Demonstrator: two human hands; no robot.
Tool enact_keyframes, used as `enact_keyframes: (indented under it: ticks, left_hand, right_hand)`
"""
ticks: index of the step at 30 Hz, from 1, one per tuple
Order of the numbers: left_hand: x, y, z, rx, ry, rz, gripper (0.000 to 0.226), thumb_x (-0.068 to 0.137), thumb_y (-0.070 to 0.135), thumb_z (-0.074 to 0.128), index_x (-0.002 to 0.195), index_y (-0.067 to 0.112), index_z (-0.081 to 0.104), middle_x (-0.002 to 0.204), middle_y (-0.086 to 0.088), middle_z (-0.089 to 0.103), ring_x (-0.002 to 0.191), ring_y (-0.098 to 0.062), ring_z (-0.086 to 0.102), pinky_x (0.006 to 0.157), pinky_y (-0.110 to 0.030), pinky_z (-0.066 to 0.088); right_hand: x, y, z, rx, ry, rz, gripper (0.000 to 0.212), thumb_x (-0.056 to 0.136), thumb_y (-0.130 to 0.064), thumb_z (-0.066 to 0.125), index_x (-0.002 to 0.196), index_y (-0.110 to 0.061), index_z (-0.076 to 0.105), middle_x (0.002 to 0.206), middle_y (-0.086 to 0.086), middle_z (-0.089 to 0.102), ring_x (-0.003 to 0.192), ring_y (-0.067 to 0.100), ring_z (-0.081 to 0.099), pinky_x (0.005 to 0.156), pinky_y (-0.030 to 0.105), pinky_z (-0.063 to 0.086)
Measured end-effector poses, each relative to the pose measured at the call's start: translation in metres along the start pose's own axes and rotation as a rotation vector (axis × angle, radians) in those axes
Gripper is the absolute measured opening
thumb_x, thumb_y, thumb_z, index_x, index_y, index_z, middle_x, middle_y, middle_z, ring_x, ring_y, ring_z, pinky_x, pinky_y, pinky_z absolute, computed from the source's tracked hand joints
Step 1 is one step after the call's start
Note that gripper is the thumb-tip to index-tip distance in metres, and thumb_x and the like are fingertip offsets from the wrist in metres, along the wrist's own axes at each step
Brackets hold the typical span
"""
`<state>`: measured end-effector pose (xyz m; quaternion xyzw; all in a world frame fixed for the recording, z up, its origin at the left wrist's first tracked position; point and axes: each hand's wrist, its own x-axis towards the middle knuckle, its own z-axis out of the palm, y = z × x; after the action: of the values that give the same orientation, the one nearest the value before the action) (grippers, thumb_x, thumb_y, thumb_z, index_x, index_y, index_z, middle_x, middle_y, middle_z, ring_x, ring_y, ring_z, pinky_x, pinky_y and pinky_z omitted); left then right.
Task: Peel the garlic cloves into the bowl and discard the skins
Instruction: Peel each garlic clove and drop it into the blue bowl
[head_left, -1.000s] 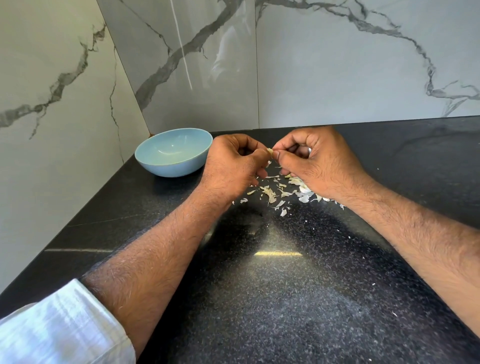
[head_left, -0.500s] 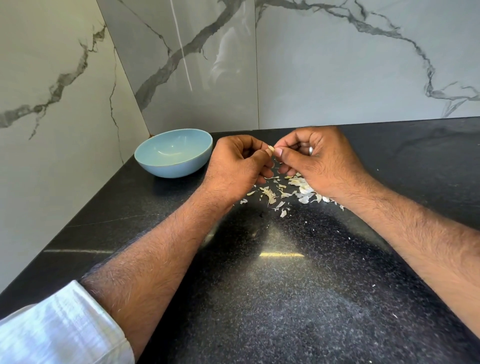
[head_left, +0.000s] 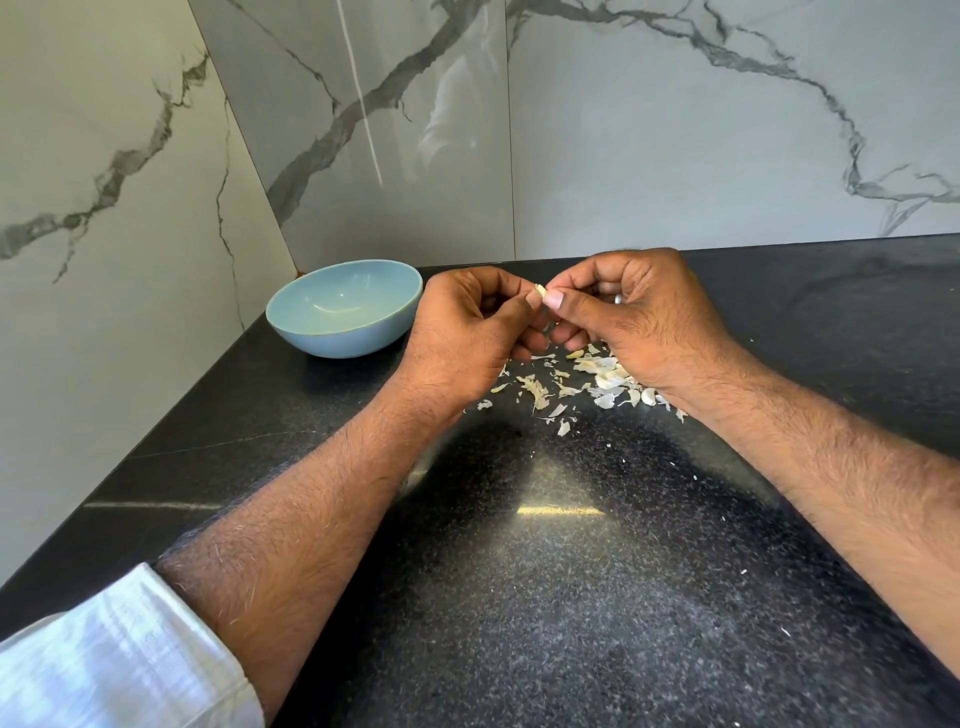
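The garlic clove (head_left: 540, 291) is pinched between both thumbs, left hand (head_left: 467, 338) and right hand (head_left: 639, 322) meeting over the tabletop (head_left: 519, 571). Blue bowl (head_left: 311, 340) sits at 9 o'clock, nearer the left grip; skins (head_left: 597, 374) below.

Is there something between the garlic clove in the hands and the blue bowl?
Nothing visible. The garlic clove is pinched by both the left hand and right hand; the bowl sits open just left of them.
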<state>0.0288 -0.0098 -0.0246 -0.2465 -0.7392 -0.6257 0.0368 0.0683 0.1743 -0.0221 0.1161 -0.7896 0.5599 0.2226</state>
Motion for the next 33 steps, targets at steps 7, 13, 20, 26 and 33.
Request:
enact_keyframes:
  ticks: [7,13,20,26,33]
  left_hand:
    - [0.001,0.001,0.0,0.133,0.032,0.012,0.01,0.098,0.011,0.069,0.088,0.01,0.072,0.07,-0.01,0.075,0.059,-0.023,0.069,0.055,-0.03,0.055]
    - [0.001,0.002,0.001,0.145,0.053,-0.003,0.012,0.097,0.01,0.069,0.086,0.009,0.073,0.065,-0.003,0.073,0.054,-0.012,0.066,0.053,-0.027,0.052]
    - [0.0,0.002,0.001,0.165,0.051,-0.003,0.011,0.097,0.014,0.072,0.088,0.009,0.073,0.064,-0.004,0.073,0.053,-0.01,0.066,0.054,-0.024,0.051]
    - [0.001,0.002,-0.006,0.098,0.027,-0.022,0.002,0.096,0.007,0.074,0.095,0.008,0.073,0.076,-0.005,0.075,0.059,-0.017,0.068,0.051,-0.019,0.049]
    - [0.003,0.001,-0.01,0.044,0.013,0.011,0.004,0.094,0.009,0.08,0.096,0.007,0.077,0.081,-0.014,0.076,0.063,-0.014,0.065,0.053,-0.02,0.049]
  right_hand:
    - [0.001,0.001,0.003,-0.002,-0.028,0.024,0.008,0.095,-0.01,0.076,0.102,-0.007,0.078,0.083,0.008,0.079,0.07,0.024,0.078,0.064,0.036,0.065]
    - [0.001,0.002,0.005,0.208,-0.076,0.197,0.013,0.099,-0.002,0.067,0.109,-0.002,0.075,0.088,0.015,0.079,0.076,0.028,0.077,0.071,0.039,0.064]
    - [0.0,0.0,0.003,0.394,-0.136,0.318,0.025,0.085,-0.007,0.077,0.11,0.0,0.075,0.096,0.022,0.078,0.085,0.03,0.076,0.078,0.037,0.063]
    - [0.003,0.003,0.0,0.378,-0.112,0.332,0.017,0.091,-0.006,0.075,0.108,-0.001,0.075,0.093,0.017,0.076,0.076,0.022,0.072,0.073,0.035,0.061]
    - [0.0,0.0,0.004,-0.119,-0.078,0.095,0.011,0.094,-0.019,0.079,0.098,-0.009,0.077,0.078,0.006,0.078,0.069,0.017,0.077,0.065,0.033,0.065]
